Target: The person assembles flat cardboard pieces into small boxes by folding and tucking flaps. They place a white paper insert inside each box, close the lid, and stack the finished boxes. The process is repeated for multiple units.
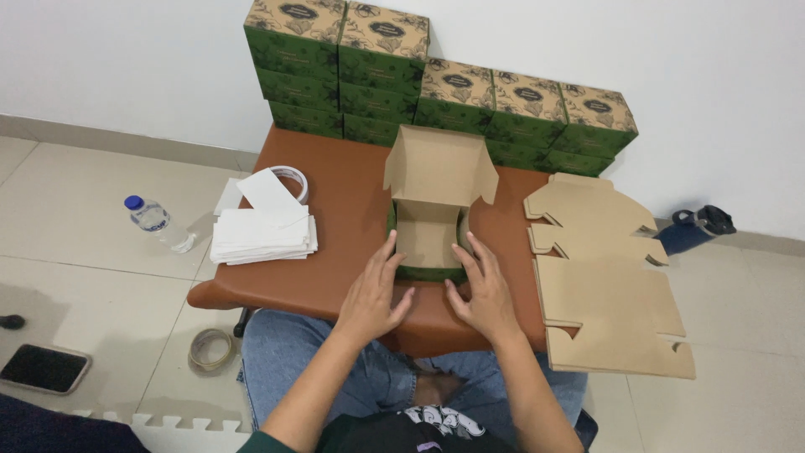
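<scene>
A half-assembled cardboard box, green outside and brown inside, stands on the brown table with its lid flap raised. My left hand presses flat against the box's left wall, fingers spread. On the other side, my right hand lies against the right wall and front corner. Neither hand holds anything else.
Finished green and brown boxes are stacked along the wall at the table's back. Flat unfolded box blanks overhang the table's right edge. White paper sheets and a tape roll lie left. On the floor: a water bottle, another tape roll, a phone.
</scene>
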